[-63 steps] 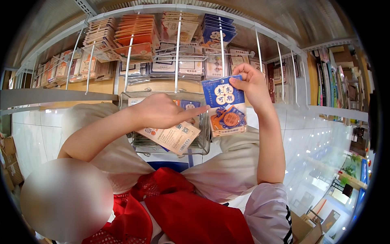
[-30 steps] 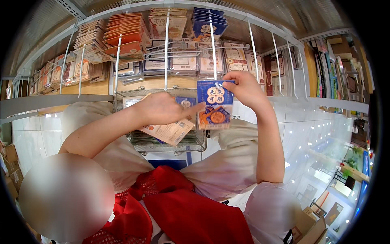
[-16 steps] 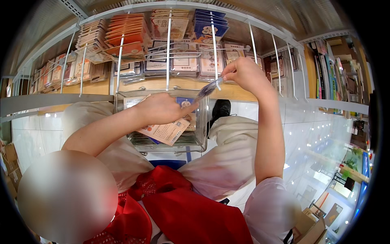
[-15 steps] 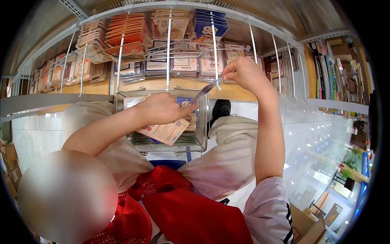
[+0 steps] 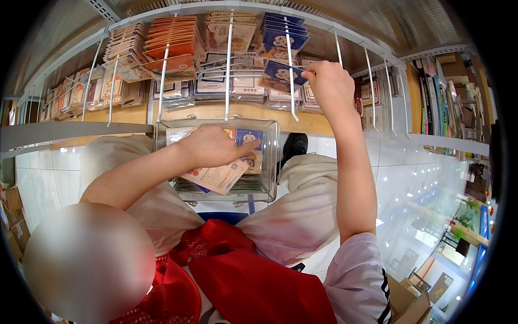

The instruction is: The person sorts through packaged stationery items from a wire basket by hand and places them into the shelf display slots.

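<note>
Head view, right hand pinching printed packet

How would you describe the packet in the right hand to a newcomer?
Find the row of white display hooks. Follow the right hand to the blue packet near it. Unlike the similar packets hanging behind, this one has its edge pinched.

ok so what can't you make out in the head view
Head view, all of these:
tan packet in wire basket: partly under left hand
held blue packet: right edge behind right fingers
book spines: lettering too small
black shoe: partly behind trouser leg
lower left: covered by blurred patch
</note>
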Tool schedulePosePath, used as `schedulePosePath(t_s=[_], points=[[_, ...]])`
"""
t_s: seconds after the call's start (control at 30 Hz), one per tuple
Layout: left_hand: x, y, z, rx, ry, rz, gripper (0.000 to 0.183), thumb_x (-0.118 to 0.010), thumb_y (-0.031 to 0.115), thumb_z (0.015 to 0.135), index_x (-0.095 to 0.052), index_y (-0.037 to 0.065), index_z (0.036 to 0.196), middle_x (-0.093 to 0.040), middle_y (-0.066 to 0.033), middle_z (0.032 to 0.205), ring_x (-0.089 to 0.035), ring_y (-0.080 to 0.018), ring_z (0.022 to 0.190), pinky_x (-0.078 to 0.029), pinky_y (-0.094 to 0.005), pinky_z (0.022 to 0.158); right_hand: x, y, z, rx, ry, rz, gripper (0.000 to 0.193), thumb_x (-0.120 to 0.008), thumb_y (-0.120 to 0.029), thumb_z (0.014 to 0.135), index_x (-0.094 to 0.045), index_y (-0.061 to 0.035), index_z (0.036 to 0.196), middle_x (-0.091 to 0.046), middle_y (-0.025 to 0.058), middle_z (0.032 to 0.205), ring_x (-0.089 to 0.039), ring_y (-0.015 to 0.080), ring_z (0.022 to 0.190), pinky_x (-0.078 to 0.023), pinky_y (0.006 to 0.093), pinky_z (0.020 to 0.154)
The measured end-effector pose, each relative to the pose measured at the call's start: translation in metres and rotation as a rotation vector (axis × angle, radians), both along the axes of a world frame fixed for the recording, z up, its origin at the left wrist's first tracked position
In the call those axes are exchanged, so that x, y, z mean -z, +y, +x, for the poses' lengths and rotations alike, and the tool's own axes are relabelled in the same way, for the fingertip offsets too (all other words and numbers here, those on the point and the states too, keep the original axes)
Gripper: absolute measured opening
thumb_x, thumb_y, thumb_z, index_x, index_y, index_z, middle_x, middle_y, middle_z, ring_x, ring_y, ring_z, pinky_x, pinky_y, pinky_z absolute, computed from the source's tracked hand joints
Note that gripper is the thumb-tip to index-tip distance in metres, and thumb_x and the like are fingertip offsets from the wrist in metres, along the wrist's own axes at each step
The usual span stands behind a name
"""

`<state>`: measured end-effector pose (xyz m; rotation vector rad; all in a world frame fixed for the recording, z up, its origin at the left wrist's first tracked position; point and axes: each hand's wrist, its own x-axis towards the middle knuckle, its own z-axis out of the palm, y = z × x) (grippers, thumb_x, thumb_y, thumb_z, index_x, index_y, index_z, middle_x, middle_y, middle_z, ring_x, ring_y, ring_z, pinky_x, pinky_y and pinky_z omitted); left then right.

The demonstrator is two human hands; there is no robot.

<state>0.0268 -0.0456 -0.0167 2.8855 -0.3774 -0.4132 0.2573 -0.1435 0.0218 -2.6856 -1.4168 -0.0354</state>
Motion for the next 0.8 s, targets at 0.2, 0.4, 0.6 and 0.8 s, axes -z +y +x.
schedulePosePath(t_s=[0.2, 0.4, 0.6, 0.8], points=[[0.008, 0.002, -0.003, 0.029, 0.025, -0.004, 0.046, -0.044, 0.013, 0.081, -0.043, 0.013, 0.127, -0.055, -0.0067, 0.054, -0.057, -0.0229, 0.046, -0.046, -0.0358, 0.041, 0.011, 0.019, 0.012, 0.008, -0.056, 0.088, 0.018, -0.063, -0.024, 0.077, -0.067, -0.0068, 0.073, -0.063, 0.0146, 0.071, -0.063, 0.0325, 0.068, -0.049, 0.0406, 0.061], [0.000, 0.006, -0.004, 0.010, 0.042, 0.024, 0.054, -0.042, 0.011, 0.082, -0.033, 0.014, 0.135, -0.051, -0.0039, 0.050, -0.055, -0.0219, 0.045, -0.044, -0.0350, 0.041, 0.026, 0.036, 0.025, 0.050, -0.128, 0.132, 0.018, -0.062, -0.026, 0.078, -0.067, -0.0090, 0.075, -0.063, 0.0139, 0.070, -0.063, 0.0326, 0.067, -0.050, 0.0403, 0.061], [-0.005, 0.014, -0.008, -0.021, -0.062, -0.072, 0.035, -0.046, 0.017, 0.084, -0.051, 0.015, 0.119, -0.057, -0.0071, 0.059, -0.059, -0.0243, 0.050, -0.047, -0.0365, 0.044, 0.022, 0.050, 0.024, 0.135, -0.120, 0.136, 0.019, -0.059, -0.028, 0.080, -0.069, -0.0125, 0.083, -0.065, 0.0126, 0.077, -0.062, 0.0321, 0.074, -0.050, 0.0407, 0.066], [-0.027, 0.025, -0.006, -0.189, -0.094, -0.434, 0.033, -0.050, 0.021, 0.085, -0.052, 0.015, 0.118, -0.056, -0.0122, 0.060, -0.058, -0.0276, 0.052, -0.046, -0.0388, 0.048, 0.011, 0.053, 0.014, 0.234, -0.167, 0.115, 0.026, -0.059, -0.027, 0.080, -0.061, -0.0056, 0.095, -0.064, 0.0130, 0.086, -0.063, 0.0324, 0.078, -0.050, 0.0412, 0.067]])
